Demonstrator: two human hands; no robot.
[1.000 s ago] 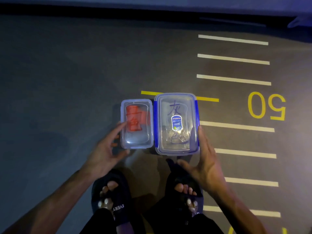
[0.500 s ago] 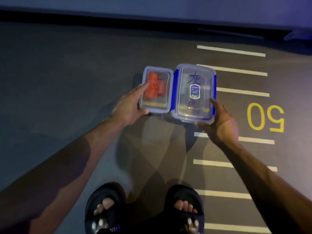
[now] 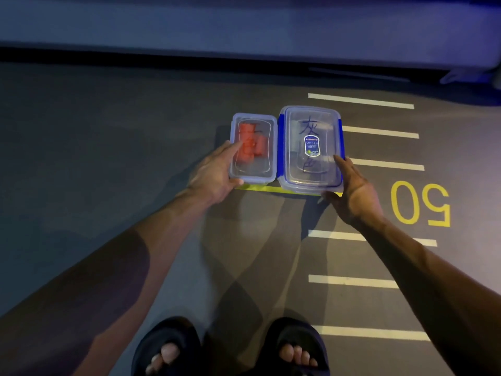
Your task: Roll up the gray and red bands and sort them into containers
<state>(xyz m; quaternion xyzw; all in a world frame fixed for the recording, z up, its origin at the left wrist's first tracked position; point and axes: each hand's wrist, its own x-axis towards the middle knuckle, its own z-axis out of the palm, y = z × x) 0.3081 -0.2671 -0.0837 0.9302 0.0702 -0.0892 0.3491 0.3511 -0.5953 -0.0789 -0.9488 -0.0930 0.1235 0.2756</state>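
Two lidded clear containers stand side by side on the dark floor. The small container [image 3: 253,175] on the left shows rolled red bands [image 3: 250,143] through its lid. The larger container [image 3: 311,172] has blue clips, handwritten characters and a sticker on its lid; what is inside it cannot be made out. My left hand [image 3: 214,175] lies against the small container's near left corner, fingers along its side and thumb at the near edge. At the larger container's near right corner, my right hand [image 3: 355,191] does the same with straight fingers.
A yellow floor line [image 3: 260,189] runs under the containers' near edges. White stripes [image 3: 379,165] and a yellow number 50 [image 3: 420,203] mark the floor to the right. My feet in black sandals [image 3: 168,346] are at the bottom. A dark kerb [image 3: 244,55] crosses the back.
Both containers have moved away from my feet, out to arm's length, with my hands staying at their outer near corners. They now sit on the yellow line.
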